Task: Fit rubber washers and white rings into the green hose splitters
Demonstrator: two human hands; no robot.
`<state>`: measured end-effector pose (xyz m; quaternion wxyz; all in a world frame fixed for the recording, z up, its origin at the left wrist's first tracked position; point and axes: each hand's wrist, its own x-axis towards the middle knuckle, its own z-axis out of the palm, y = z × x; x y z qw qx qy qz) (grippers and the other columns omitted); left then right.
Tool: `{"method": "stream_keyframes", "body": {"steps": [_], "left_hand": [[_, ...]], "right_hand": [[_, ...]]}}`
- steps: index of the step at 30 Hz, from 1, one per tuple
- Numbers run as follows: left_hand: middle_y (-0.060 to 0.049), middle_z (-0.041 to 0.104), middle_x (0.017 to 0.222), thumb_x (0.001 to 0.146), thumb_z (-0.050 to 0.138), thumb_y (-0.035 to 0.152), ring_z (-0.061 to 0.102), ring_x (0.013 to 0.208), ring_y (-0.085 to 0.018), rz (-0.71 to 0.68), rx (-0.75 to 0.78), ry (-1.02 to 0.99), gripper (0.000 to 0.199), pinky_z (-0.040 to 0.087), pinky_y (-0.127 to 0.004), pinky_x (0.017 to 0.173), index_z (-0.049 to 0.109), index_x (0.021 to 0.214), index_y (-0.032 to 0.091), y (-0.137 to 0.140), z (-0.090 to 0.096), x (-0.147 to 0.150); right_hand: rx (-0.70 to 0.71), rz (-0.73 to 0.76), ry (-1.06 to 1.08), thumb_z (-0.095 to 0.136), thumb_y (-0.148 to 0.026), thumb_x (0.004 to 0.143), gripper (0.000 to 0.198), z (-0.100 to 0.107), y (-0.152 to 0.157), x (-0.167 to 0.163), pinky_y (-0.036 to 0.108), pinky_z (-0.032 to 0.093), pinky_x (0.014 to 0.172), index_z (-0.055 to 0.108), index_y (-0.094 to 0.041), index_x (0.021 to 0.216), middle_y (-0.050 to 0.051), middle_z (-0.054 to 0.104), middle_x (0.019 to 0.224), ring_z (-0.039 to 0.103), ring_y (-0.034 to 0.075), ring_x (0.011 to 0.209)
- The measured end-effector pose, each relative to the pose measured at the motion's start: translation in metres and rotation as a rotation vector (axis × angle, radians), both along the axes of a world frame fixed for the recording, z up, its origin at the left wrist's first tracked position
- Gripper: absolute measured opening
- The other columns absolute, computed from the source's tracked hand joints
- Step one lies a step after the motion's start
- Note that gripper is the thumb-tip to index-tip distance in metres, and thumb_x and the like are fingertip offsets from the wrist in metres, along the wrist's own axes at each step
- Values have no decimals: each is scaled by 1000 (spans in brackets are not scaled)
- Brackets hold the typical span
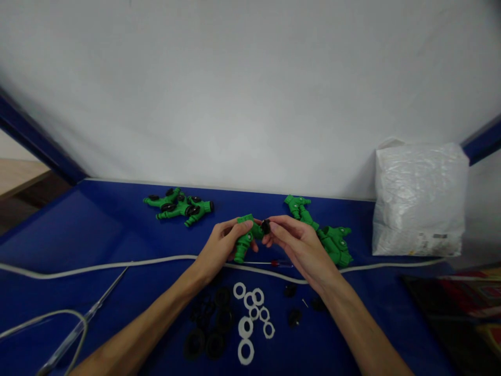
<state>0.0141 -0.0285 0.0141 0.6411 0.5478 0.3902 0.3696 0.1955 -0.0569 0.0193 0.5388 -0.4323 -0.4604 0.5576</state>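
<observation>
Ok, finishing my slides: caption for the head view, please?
Left hand holding a green fitting, right hand a small black piece, over a blue table.

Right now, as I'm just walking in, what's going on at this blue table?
A person is working bare-handed with plastic parts. The left hand holds a green fitting, and the right hand holds a small black piece close to one branch of it; whether it is attached, I can't tell. Other green fittings lie beyond the hands on both sides. White rings lie nearer the person, and a screwdriver lies between the arms.
</observation>
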Motion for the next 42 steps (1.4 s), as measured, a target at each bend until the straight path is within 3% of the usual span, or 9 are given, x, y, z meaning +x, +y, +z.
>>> {"method": "stream_keyframes", "body": {"steps": [4,8,13,16,20,25,31,42], "left_hand": [[-4,69,67,89,57,55,50,49,-10,18,-6,-2,49,32,-23,47,73,109,12,0,0,0],[-5,70,68,90,57,54,50,50,-10,19,-11,-14,49,31,-22,46,72,109,12,1,0,0],[-5,69,67,90,57,54,49,49,-10,28,-13,-5,48,30,-22,44,73,105,11,2,-1,0],[-5,69,66,89,57,55,48,48,-10,43,-12,14,49,30,-22,44,73,102,10,4,-2,0],[-4,68,65,88,57,55,50,49,-11,62,-16,11,48,31,-22,45,72,102,11,4,-3,0],[-3,67,65,89,57,52,52,51,-12,36,-34,7,44,32,-22,47,71,98,12,4,-2,-1],[-3,65,65,89,58,50,53,54,-11,27,-35,-2,41,35,-23,50,64,71,14,8,-5,-4],[-1,62,65,89,58,40,52,56,-11,-42,-92,-76,32,39,-24,56,62,71,14,4,-7,-1]], "right_hand": [[-32,1,63,81,-36,77,25,2,0,-1,31,57,72,73,-17,91,2,73,75,69,16,67],[29,-19,-25,75,-35,84,20,-2,1,0,32,58,73,72,-18,94,3,74,76,70,16,70],[352,-114,-410,63,-25,94,11,-3,-2,-1,30,57,71,72,-21,99,3,71,88,69,15,73],[574,-169,-649,58,-17,96,17,0,-6,-3,31,57,79,74,-24,99,5,69,99,69,16,85],[713,-203,-771,65,-16,92,17,2,-8,-6,35,57,86,74,-25,103,7,69,103,69,19,93],[732,-197,-749,66,-14,91,17,1,-7,-6,34,58,87,76,-24,99,7,72,104,71,19,95],[714,-143,-717,63,-9,91,29,-1,-6,-4,37,56,98,73,-26,112,4,74,117,70,19,107],[681,-108,-721,62,-4,91,38,-7,-5,-3,30,57,96,71,-26,121,3,75,115,71,16,105]]}}
